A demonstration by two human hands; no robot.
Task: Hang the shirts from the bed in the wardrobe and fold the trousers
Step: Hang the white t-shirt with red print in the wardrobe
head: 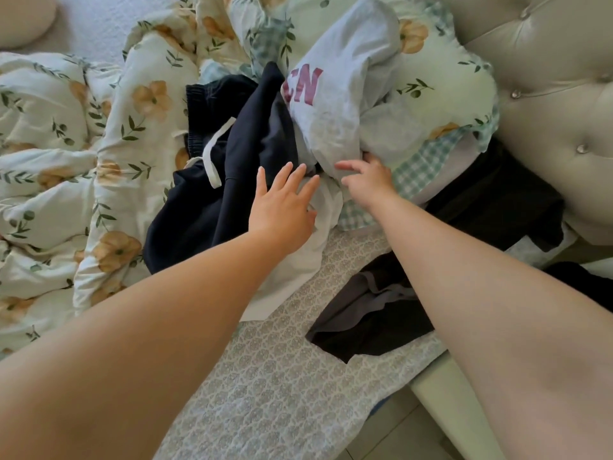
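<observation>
Two hands: head view, both stretched toward 12 o'clock.
Left hand (285,197): fingers straight, spread, at edge of navy trousers (212,180).
Right hand (365,180): loosely curled at hem of pale shirt (335,111), 1 o'clock; grip unclear.
Advice: lift shirt alone, left pinning trousers.

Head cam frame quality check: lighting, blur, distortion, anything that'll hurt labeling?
Head view: soft, even daylight, no hard shadows; small glints on the headboard buttons; wide-angle stretch balloons the left forearm and right forearm toward the bottom edge; right hand slightly soft; navy trousers lose fold detail in the dark.
</observation>
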